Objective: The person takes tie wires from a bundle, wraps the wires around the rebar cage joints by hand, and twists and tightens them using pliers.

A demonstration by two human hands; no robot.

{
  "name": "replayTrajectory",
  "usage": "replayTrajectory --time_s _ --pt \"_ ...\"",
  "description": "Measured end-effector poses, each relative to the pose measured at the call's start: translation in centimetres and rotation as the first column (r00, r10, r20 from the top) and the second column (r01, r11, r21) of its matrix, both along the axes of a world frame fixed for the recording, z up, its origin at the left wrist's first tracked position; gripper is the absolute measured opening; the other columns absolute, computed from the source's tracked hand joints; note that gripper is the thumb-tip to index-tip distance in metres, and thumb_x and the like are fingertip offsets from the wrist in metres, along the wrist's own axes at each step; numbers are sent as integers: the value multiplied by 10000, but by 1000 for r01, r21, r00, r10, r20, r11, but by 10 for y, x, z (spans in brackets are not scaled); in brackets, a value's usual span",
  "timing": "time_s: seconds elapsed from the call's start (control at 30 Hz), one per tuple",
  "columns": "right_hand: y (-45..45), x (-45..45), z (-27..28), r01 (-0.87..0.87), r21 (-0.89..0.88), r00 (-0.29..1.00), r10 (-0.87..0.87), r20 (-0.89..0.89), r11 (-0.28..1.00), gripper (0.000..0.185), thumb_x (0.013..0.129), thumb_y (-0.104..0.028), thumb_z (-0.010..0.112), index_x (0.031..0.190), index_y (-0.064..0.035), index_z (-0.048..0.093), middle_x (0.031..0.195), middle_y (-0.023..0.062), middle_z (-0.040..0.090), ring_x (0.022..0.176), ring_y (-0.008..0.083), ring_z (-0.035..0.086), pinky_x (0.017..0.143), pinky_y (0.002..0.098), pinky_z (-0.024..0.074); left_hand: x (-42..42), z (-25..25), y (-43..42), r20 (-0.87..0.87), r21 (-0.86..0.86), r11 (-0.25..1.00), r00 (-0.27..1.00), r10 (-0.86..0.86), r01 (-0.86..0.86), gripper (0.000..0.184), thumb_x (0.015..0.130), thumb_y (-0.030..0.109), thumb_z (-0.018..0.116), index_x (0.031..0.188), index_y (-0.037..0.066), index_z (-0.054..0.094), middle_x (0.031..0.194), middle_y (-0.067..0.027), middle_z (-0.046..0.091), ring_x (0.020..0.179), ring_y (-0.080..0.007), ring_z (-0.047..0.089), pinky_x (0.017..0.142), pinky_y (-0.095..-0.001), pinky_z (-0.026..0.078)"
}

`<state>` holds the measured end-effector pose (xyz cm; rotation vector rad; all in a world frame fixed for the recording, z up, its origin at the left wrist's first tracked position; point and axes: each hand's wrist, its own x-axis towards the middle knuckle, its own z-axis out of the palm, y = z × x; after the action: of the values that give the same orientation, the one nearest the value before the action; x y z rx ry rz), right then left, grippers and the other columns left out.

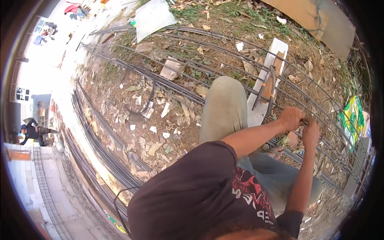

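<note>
My left hand [292, 118] and my right hand [311, 131] are close together at a long frame of thin steel reinforcing bars [304, 96]. Both hands' fingers are curled and nearly meet around a small dark piece too unclear to name. Beside my left hand, a white board [256, 110] lies under the bars. On it rests a brown wooden piece [276, 66], with a dark rod [260, 96] showing orange bands alongside.
Bundles of steel rods [100, 140] run along the ground to the left. A white sheet [154, 18], a broken block [172, 68] and a green-yellow bag [353, 120] lie around the frame. Dry leaves and scraps litter the soil. Another person [35, 132] sits far left.
</note>
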<state>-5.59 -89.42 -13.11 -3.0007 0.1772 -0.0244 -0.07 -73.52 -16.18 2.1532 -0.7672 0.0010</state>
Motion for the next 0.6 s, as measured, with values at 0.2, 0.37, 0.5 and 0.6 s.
replayTrajectory --time_s 0.2,0.37,0.5,0.6 --pt "1 0 -25 2 -110 1000 0 16 994 214 911 -104 587 1108 -60 660 1280 150 593 1265 401 516 1059 544 403 -2 -1 -2 -16 12 1000 1000 -3 3 245 800 352 793 881 127 738 914 -90 709 935 -327 703 796 -473 558" --pt "51 -29 31 204 59 970 -210 121 977 258 954 -165 593 1131 19 629 1259 214 599 1204 414 552 1024 517 439 -1 -10 -4 17 -9 1000 1000 1 -1 263 794 357 793 889 119 737 910 -101 703 943 -333 701 801 -480 553" --pt "49 -47 -13 179 10 952 -176 252 984 291 1001 -187 563 1180 28 644 1114 230 657 1115 440 606 948 537 468 1 -12 -6 -14 -26 1000 1000 -7 7 267 783 351 798 883 112 734 909 -107 704 936 -344 700 799 -479 550" --pt "34 -42 -42 122 197 940 -177 292 973 320 1023 -221 560 1187 38 653 954 192 676 894 383 651 765 511 496 0 -16 -7 0 -40 999 1000 -4 4 279 775 361 808 861 106 732 912 -112 710 923 -354 702 790 -480 552"
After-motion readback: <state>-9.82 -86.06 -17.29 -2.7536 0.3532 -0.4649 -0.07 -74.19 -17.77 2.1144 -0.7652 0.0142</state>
